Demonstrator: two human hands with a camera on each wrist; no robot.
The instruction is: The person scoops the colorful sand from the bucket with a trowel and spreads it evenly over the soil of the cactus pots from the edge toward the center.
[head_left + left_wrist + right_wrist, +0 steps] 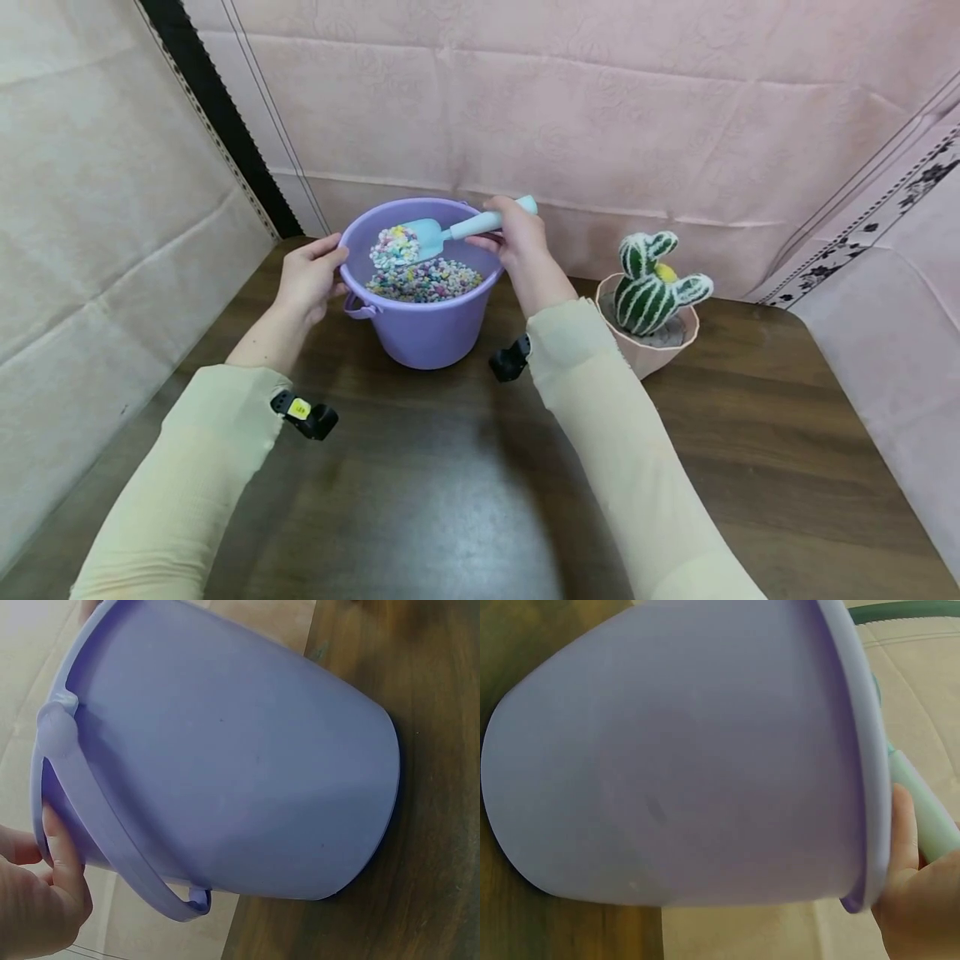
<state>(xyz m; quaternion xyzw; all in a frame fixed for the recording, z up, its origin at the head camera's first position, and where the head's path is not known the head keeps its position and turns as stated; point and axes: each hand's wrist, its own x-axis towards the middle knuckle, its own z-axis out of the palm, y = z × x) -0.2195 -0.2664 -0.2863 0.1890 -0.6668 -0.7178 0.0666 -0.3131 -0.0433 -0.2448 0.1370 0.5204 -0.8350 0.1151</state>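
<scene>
A purple bucket [429, 333] stands on the table, holding many small pastel beads [426, 282]. My left hand [306, 279] pinches its rim on the left side, thumb and fingers on either side of the edge, as the left wrist view also shows. In my right hand [517, 233] is a light blue toy shovel [429, 237], gripped by its handle over the bucket's right rim. Its scoop is over the beads inside the bucket and carries a heap of beads [394, 247]. The bucket's handle [112, 825] hangs down along its side.
Right of the bucket, near my right forearm, stands a pink pot [648, 358] with a knitted green cactus [647, 304]. A pale cloth wall [570, 125] rises behind the brown wooden table [405, 500]. More cloth hangs at both sides.
</scene>
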